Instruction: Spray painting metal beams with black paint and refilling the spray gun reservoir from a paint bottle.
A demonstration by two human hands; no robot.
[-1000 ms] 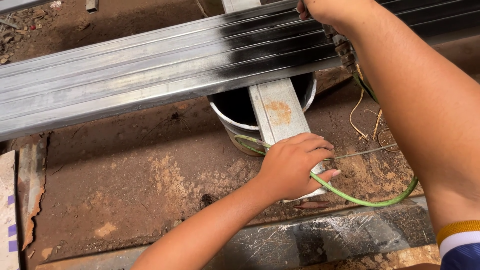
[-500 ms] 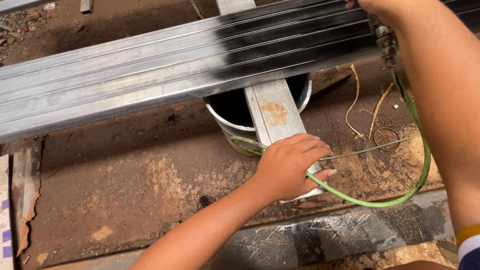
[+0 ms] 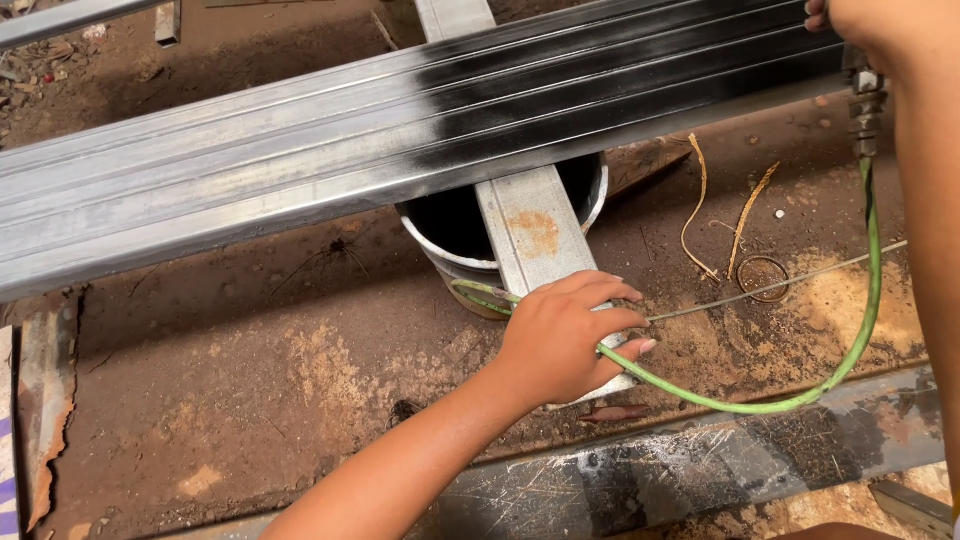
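My left hand (image 3: 560,340) rests flat on the near end of the short steel crosspiece (image 3: 530,235), fingers spread and pressing down rather than pinching anything. The green hose (image 3: 800,400) runs out from just under my thumb and little finger, so I may be pinning it against the metal; if I lean harder there, I judge the flow could choke, and if I lift, the crosspiece could tip off its rest.

Just beyond my fingertips the crosspiece bridges the white bucket (image 3: 455,262), dark inside. A shove forward from this hand could slide the piece and knock the bucket over.

The hose sweeps away to the right of my grip, then climbs to the metal fitting (image 3: 865,115) under my right hand (image 3: 870,25). That hand is mostly out of view, so I cannot tell how it is closed. A sharp pull from it could drag the hose loop through the dirt and snag the thin wire (image 3: 780,285) lying across it.

Farthest off, the long steel tubes (image 3: 300,165), blackened partway, lie side by side and could roll if bumped.
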